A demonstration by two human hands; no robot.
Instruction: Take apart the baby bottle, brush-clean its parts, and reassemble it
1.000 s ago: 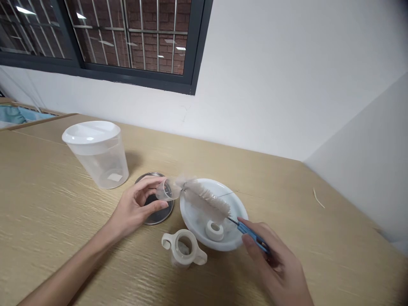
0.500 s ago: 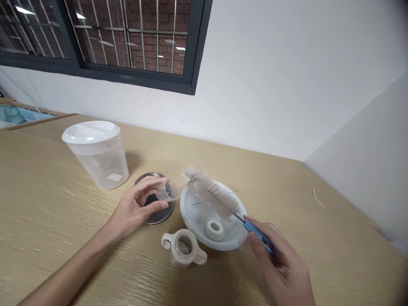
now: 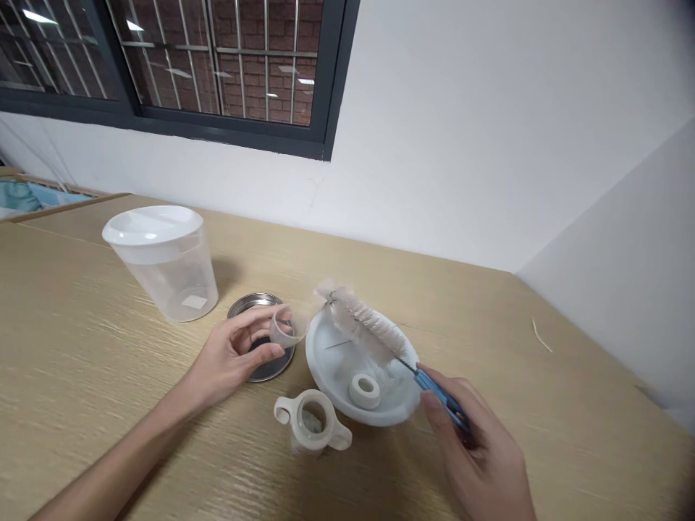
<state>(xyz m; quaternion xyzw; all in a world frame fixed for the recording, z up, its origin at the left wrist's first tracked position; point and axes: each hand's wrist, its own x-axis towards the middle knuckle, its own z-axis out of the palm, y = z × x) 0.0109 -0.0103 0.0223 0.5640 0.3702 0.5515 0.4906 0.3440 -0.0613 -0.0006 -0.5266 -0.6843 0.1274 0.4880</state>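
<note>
Between the thumb and fingers of my left hand (image 3: 239,351) is a small clear cup (image 3: 290,327), its mouth tilted toward the right. My right hand (image 3: 478,441) grips the blue handle of a bottle brush (image 3: 363,325). The brush's white bristles extend up and left over a white bowl (image 3: 394,412), their tip close to the cup without visibly entering it. A white ring (image 3: 365,391) lies in the bowl. In front of the bowl stands a two-handled bottle (image 3: 313,423), open at the top. A round metal tray (image 3: 271,370) is partly hidden under my left hand.
A clear plastic pitcher with a white lid (image 3: 168,268) stands at the left on the wooden table (image 3: 217,470). A thin pale strip (image 3: 541,336) lies at the right. Behind the table are a white wall and a barred window.
The small cup has turned slightly in my left hand. The brush bristles have shifted a little, while both hands stay nearly in place.
</note>
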